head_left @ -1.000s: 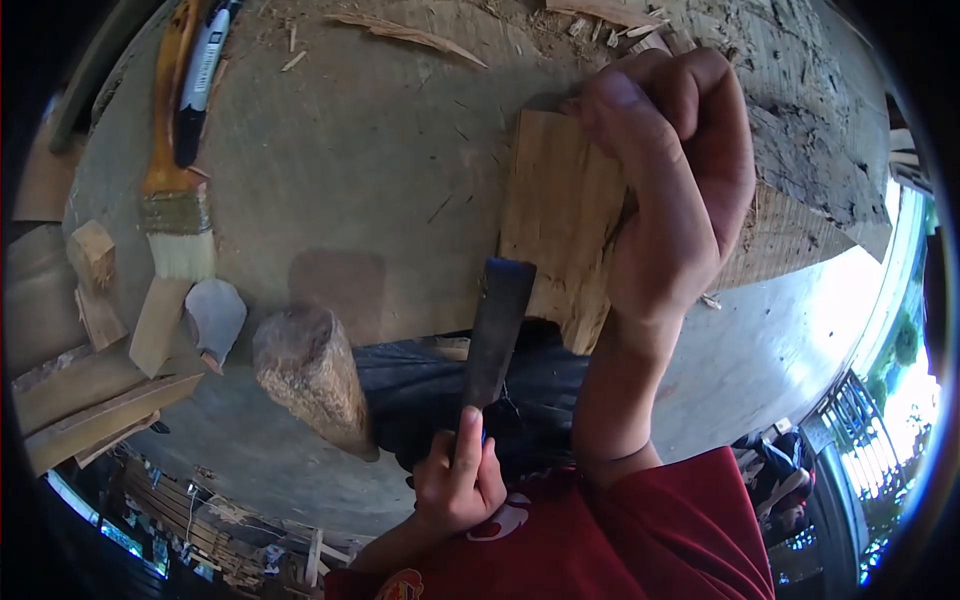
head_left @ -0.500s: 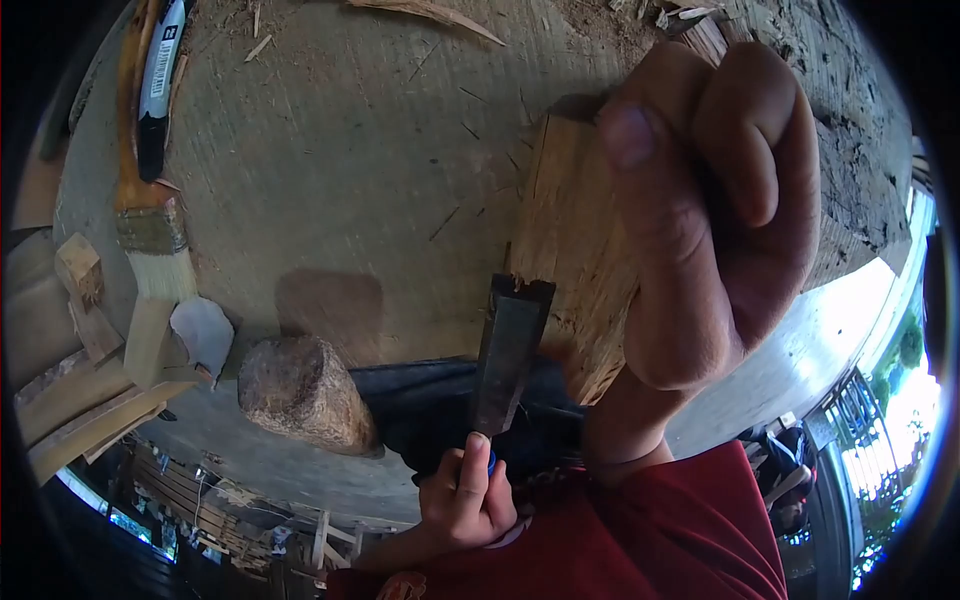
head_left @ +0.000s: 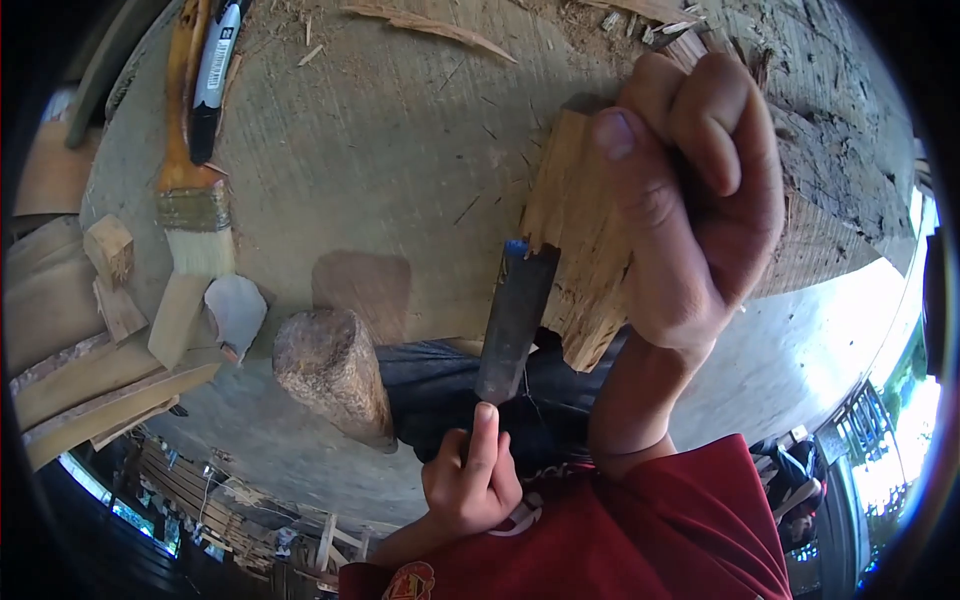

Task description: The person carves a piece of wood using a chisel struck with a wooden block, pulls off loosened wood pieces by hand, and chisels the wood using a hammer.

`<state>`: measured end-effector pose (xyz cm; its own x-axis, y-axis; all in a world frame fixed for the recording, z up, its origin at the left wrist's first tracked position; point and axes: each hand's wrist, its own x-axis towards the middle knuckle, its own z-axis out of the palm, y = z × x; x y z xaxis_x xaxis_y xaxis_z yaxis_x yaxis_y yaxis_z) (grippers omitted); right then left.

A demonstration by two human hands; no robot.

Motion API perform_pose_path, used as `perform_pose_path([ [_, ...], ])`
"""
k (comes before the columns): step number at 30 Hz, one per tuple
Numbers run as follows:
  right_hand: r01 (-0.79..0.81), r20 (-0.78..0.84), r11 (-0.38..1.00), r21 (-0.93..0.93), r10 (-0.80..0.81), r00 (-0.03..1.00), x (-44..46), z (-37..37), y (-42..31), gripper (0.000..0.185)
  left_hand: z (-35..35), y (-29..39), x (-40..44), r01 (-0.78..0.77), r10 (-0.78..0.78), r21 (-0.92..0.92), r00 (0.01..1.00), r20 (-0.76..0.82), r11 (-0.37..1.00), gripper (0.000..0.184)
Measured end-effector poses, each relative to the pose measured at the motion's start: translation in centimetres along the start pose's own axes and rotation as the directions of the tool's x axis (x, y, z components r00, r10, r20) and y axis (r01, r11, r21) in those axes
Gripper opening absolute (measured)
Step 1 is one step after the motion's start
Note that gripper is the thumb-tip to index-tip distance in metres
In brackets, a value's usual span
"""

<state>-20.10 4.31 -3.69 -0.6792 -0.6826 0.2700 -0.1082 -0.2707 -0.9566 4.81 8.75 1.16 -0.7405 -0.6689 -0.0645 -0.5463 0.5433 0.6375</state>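
In the head view my left hand (head_left: 470, 485), low in the middle, is closed round the handle of a chisel, its index finger stretched along the tool. The flat dark blade (head_left: 518, 315) points up and away, its tip at the left edge of a pale wood block (head_left: 580, 230). My right hand (head_left: 695, 190) is closed at the block's upper right side, thumb over its face; the hand hides part of the block. To the left of the blade is a thick, rough wooden cylinder (head_left: 335, 375).
A paintbrush (head_left: 195, 205) and a marker (head_left: 213, 85) lie at the upper left. Wood offcuts (head_left: 120, 400) and a pale flat piece (head_left: 236, 312) are at the left. Long splinters (head_left: 430, 28) lie at the top, a rough slab (head_left: 835, 170) at the right. A person (head_left: 800, 480) is far off, lower right.
The block has turned slightly and moved right with my right hand. The chisel's tip has come up against the block's left edge. The whole view has shifted a little.
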Motion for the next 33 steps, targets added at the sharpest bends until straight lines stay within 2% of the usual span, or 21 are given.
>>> perform_pose_path([
  [1, -0.107, -0.035, 0.966, 0.237, 0.119, 0.992, -0.3, 1.0, -0.5, 0.033, 0.3, -0.5, 0.1, -0.012, 0.012, 0.054, 1.000, -0.012, 0.998, 0.047],
  [2, -0.126, 0.097, 0.992, 0.033, 0.122, 0.988, -0.4, 0.7, -1.0, 0.033, 0.4, -0.9, 0.3, -0.022, 0.025, 0.109, 0.999, -0.024, 0.994, 0.047],
  [3, -0.092, 0.116, 0.994, -0.057, 0.098, 0.988, -0.4, 0.7, -1.1, 0.033, -0.1, -0.5, 1.3, 0.006, -0.006, 0.047, 1.000, 0.006, 0.999, 0.047],
  [4, -0.073, 0.050, 0.997, 0.002, 0.073, 0.996, -0.6, 0.9, -0.9, 0.033, -0.5, -0.4, 1.4, 0.001, -0.001, 0.048, 1.000, 0.002, 0.999, 0.047],
  [5, -0.047, -0.016, 0.997, 0.057, 0.048, 0.999, -0.6, 1.1, -0.6, 0.033, -0.7, -0.3, 1.6, 0.042, -0.041, -0.052, 0.999, 0.030, 0.998, 0.047],
  [6, -0.059, -0.017, 0.996, 0.074, 0.060, 0.998, -0.7, 0.9, -0.5, 0.032, -0.8, -0.2, 1.5, 0.090, -0.081, -0.151, 0.995, 0.064, 0.984, 0.048],
  [7, -0.054, -0.016, 0.996, 0.072, 0.055, 0.998, -0.5, 0.9, -0.6, 0.032, -0.6, -0.6, 1.1, 0.060, -0.052, -0.200, 0.998, 0.045, 0.978, 0.050],
  [9, -0.082, -0.040, 0.986, 0.142, 0.089, 0.995, -0.5, 1.0, -0.6, 0.031, -1.5, -0.8, -0.3, 0.132, -0.111, -0.220, 0.988, 0.109, 0.966, 0.050],
  [10, -0.020, 0.003, 0.990, 0.138, 0.020, 1.000, -0.5, 0.4, -0.5, 0.023, -1.8, -1.0, -0.8, 0.126, -0.104, -0.213, 0.988, 0.113, 0.969, 0.050],
  [12, 0.062, -0.101, 0.993, -0.100, -0.072, 0.992, -1.2, 0.1, -0.6, 0.029, -2.0, -1.1, -1.2, 0.107, -0.087, -0.196, 0.990, 0.108, 0.975, 0.050],
  [13, 0.047, -0.098, 0.983, -0.176, -0.065, 0.993, -2.3, -0.8, -0.9, 0.045, -2.1, -1.0, -1.2, 0.087, -0.070, -0.179, 0.993, 0.099, 0.980, 0.050],
  [14, -0.012, -0.190, 0.982, -0.188, -0.025, 0.981, -3.6, -0.7, -1.2, 0.049, -2.2, -1.0, -1.0, 0.090, -0.075, -0.180, 0.993, 0.093, 0.979, 0.050],
  [16, -0.197, -0.188, 0.821, -0.536, 0.112, 0.976, -5.2, -0.6, -3.3, 0.052, -2.1, -0.8, -0.4, 0.058, -0.045, -0.152, 0.995, 0.090, 0.987, 0.050],
  [17, -0.158, -0.143, 0.667, -0.729, 0.077, 0.987, -5.4, -0.2, -4.1, 0.050, -2.1, -0.6, -0.4, 0.064, -0.051, -0.154, 0.995, 0.089, 0.986, 0.050],
  [19, -0.279, -0.166, 0.593, -0.755, 0.239, 0.957, -6.0, 0.3, -5.0, 0.045, -2.1, -0.4, -0.4, 0.057, -0.045, -0.114, 0.993, 0.111, 0.992, 0.051],
  [20, -0.213, -0.182, 0.650, -0.729, 0.116, 0.977, -6.4, 0.4, -4.0, 0.040, -2.1, -0.3, -0.5, 0.061, -0.048, -0.117, 0.993, 0.112, 0.991, 0.051],
  [22, -0.272, -0.189, 0.681, -0.680, 0.196, 0.962, -6.2, 0.9, -4.4, 0.045, -1.9, 0.0, -0.6, 0.057, -0.046, -0.092, 0.992, 0.121, 0.994, 0.051],
  [23, -0.236, -0.155, 0.669, -0.705, 0.179, 0.972, -6.2, 1.0, -4.5, 0.043, -1.6, 0.3, -0.4, 0.058, -0.046, -0.103, 0.992, 0.115, 0.993, 0.051],
  [26, -0.179, -0.124, 0.553, -0.814, 0.135, 0.983, -6.2, 1.9, -4.7, 0.041, -1.0, 1.0, -0.5, 0.076, -0.060, -0.144, 0.992, 0.113, 0.987, 0.051],
  [29, -0.235, -0.149, 0.531, -0.814, 0.201, 0.968, -6.4, 1.9, -4.8, 0.041, 0.0, 0.9, -0.8, -0.024, 0.030, -0.128, 0.998, 0.047, 0.991, 0.049],
  [33, -0.194, -0.119, 0.570, -0.798, 0.167, 0.979, -6.5, 1.7, -4.5, 0.040, 0.2, 1.6, -0.3, 0.014, -0.009, -0.118, 0.999, 0.045, 0.993, 0.050],
])
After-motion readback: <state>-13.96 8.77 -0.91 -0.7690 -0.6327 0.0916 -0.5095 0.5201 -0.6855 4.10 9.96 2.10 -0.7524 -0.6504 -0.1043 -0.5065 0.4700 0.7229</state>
